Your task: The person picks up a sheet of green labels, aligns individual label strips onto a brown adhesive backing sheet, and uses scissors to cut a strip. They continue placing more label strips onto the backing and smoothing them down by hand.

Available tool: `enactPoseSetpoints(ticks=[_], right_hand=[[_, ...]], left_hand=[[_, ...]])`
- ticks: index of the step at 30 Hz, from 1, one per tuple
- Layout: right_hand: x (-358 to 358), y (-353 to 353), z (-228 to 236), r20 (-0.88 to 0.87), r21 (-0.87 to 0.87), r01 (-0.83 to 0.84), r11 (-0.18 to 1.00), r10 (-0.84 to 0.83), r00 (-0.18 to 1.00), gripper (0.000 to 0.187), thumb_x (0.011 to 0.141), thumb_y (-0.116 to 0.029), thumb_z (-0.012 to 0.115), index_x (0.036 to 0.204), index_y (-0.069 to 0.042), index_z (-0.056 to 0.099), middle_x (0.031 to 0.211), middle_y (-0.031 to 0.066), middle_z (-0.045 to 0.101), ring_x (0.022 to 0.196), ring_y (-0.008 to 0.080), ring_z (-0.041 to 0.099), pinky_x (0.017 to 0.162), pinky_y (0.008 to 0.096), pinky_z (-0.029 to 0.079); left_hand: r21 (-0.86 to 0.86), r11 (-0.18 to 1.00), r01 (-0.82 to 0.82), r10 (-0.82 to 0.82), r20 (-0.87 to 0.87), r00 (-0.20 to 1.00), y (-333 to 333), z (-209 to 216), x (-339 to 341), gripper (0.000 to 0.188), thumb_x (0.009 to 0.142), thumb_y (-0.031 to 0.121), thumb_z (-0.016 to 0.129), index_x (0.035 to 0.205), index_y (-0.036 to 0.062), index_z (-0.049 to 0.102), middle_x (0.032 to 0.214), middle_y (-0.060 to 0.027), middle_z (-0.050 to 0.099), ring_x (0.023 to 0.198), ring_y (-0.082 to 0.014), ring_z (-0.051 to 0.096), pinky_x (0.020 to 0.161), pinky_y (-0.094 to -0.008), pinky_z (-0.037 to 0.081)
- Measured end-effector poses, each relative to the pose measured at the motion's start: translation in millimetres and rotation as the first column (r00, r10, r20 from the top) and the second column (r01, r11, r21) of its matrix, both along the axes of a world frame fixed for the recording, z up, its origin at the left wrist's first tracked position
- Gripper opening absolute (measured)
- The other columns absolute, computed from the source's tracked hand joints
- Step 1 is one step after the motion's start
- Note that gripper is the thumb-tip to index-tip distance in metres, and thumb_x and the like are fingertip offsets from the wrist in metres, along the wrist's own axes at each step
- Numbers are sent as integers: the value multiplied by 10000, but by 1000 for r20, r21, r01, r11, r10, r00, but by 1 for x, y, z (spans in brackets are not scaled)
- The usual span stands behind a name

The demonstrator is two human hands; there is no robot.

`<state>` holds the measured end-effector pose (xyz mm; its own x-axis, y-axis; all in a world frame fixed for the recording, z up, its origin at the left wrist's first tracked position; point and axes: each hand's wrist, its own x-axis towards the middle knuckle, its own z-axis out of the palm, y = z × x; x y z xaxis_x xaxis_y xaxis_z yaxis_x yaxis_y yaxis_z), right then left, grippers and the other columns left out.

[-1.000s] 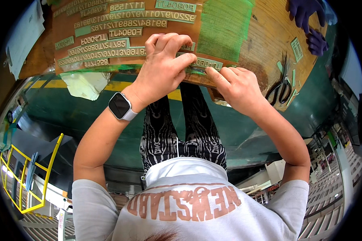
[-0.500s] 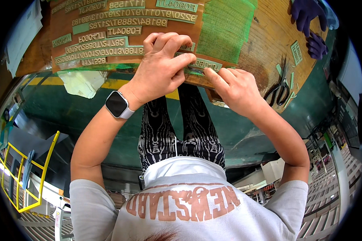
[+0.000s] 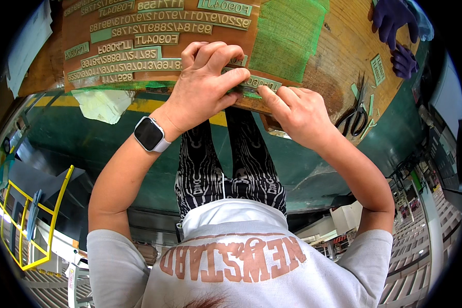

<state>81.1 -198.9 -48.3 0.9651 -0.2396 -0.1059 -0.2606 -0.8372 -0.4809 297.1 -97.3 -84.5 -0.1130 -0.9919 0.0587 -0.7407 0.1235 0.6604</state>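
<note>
At the near edge of the table, a pale green strip with raised, mirrored characters (image 3: 266, 83) lies on an orange-brown sheet (image 3: 177, 45). My left hand (image 3: 206, 77), curled over the sheet, pins the strip's left end with its thumb and index finger. My right hand (image 3: 299, 110) is closed; its index finger presses at the strip's lower edge. Its other fingers fold under, and whatever they grip is hidden. Rows of similar raised-character strips (image 3: 120, 62) are fixed on the sheet left of and beyond my hands. Green mesh (image 3: 285, 38) covers the sheet's right part.
Black-handled scissors (image 3: 355, 119) lie right of my right hand among thin green offcuts (image 3: 370, 104). A loose strip (image 3: 378, 69) and purple gloves (image 3: 393, 20) are farther right on the wooden table (image 3: 339, 56). Pale paper (image 3: 102, 105) hangs at the front edge.
Both hands stay almost in place at the strip. My right index finger has shifted very slightly left along its lower edge.
</note>
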Motion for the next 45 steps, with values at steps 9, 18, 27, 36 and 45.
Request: enactPoseSetpoints(ticks=[9, 18, 27, 36, 45], right_hand=[[-3, -1, 2, -64, -74, -28, 997, 24, 998, 394, 760, -132, 659, 1146, -73, 609, 704, 33, 479, 603, 197, 578, 533, 341, 466], [-21, -12, 9, -174, -106, -88, 990, 69, 982, 367, 788, -117, 649, 1150, -75, 609, 689, 29, 488, 604, 202, 579, 539, 343, 461], [-44, -22, 13, -253, -114, -122, 986, 90, 963, 366, 788, -115, 637, 1149, -68, 602, 691, 32, 494, 605, 207, 579, 544, 344, 455], [-47, -25, 13, -236, -106, -125, 986, 97, 967, 388, 780, -120, 633, 1162, -62, 590, 695, 35, 507, 610, 213, 585, 547, 349, 458], [-57, -30, 25, -215, 2, 44, 999, -42, 976, 349, 795, -39, 588, 1141, -85, 594, 774, 51, 584, 714, 265, 633, 610, 370, 504]], left_hand=[[-5, 1000, 2, -2, 15, 1000, 1, -1, 0, 431, 613, 178, 810, 1006, 176, 633, 1221, -22, 505, 1179, -245, 449, 1039, -425, 271], [-18, 1000, 13, -13, 23, 1000, 2, -2, 2, 430, 632, 179, 813, 1018, 182, 625, 1225, -21, 505, 1178, -248, 452, 1040, -426, 271], [-3, 1000, 17, -17, 30, 999, 3, -2, 5, 419, 641, 179, 812, 1016, 181, 626, 1223, -20, 505, 1181, -249, 453, 1041, -418, 279], [-17, 1000, 25, -24, 49, 999, 2, 0, 5, 396, 659, 179, 806, 1011, 175, 625, 1222, -23, 504, 1182, -247, 456, 1039, -419, 284], [-37, 999, -13, 20, 193, 981, 5, 11, -11, 370, 683, 174, 779, 1020, 167, 624, 1232, -28, 520, 1209, -228, 455, 1087, -462, 248]])
